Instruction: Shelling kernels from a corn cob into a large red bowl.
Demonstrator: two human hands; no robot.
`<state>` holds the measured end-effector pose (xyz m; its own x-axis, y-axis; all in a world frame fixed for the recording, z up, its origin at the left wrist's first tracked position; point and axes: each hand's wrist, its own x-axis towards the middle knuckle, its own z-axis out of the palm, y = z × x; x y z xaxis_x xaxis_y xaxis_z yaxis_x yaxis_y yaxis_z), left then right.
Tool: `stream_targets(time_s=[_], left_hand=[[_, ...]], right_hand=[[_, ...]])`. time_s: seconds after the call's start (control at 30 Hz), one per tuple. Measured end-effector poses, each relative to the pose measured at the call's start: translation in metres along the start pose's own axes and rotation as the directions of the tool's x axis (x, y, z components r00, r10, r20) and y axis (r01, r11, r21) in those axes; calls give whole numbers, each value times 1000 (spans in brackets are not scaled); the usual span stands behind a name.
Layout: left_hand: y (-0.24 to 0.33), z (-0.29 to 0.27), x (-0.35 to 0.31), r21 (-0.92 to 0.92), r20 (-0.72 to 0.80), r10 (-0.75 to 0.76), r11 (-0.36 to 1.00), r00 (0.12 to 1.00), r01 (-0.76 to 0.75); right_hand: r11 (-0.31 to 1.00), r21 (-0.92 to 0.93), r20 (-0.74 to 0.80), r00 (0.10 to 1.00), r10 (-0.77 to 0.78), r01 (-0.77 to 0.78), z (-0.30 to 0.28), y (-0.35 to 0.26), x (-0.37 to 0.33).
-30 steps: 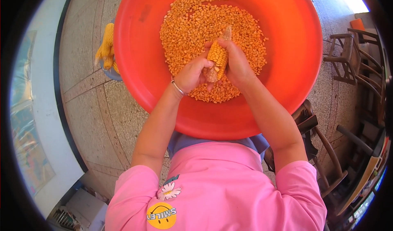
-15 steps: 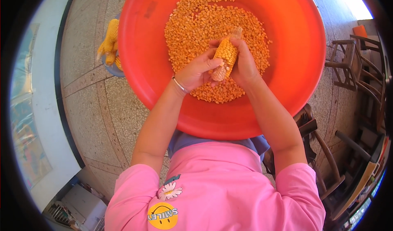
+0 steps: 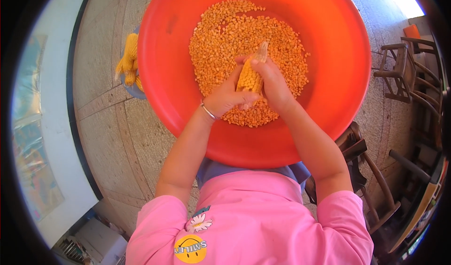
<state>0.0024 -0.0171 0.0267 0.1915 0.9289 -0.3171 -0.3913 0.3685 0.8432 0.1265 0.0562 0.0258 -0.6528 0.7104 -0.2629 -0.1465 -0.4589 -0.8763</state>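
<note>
Between my two hands is a yellow corn cob (image 3: pixel 250 79), tilted, with its pale bare tip pointing away from me. My left hand (image 3: pixel 226 95) is closed round its near part, the thumb lying across the kernels. Farther up, my right hand (image 3: pixel 275 83) grips the cob by its far end. Both hands hover over a large red basin (image 3: pixel 331 68). Loose orange-yellow corn kernels (image 3: pixel 244 37) cover much of the basin's floor. The near end of the cob is partly hidden by my left thumb.
Left of the basin, several whole corn cobs (image 3: pixel 129 58) lie in a blue container (image 3: pixel 136 92). A wooden chair (image 3: pixel 395 68) stands at the far right, another chair (image 3: pixel 378 180) closer at the right. A white panel (image 3: pixel 56 100) borders the left side of the tiled floor (image 3: pixel 112 77).
The cob has turned in my hands, so its bare near patch shows less. My left thumb has moved across its near end. The whole view has shifted slightly.
</note>
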Motion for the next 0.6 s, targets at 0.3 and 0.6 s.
stream_targets(time_s=[0.3, 0.6], left_hand=[[-12, 1, 7, -49, -43, 29, 998, 999, -31], [-5, -4, -3, -260, 120, -72, 960, 990, 101]], right_hand=[[934, 301, -14, 979, 204, -191, -5, -1, 2], [862, 424, 9, 953, 303, -278, -7, -8, 0]])
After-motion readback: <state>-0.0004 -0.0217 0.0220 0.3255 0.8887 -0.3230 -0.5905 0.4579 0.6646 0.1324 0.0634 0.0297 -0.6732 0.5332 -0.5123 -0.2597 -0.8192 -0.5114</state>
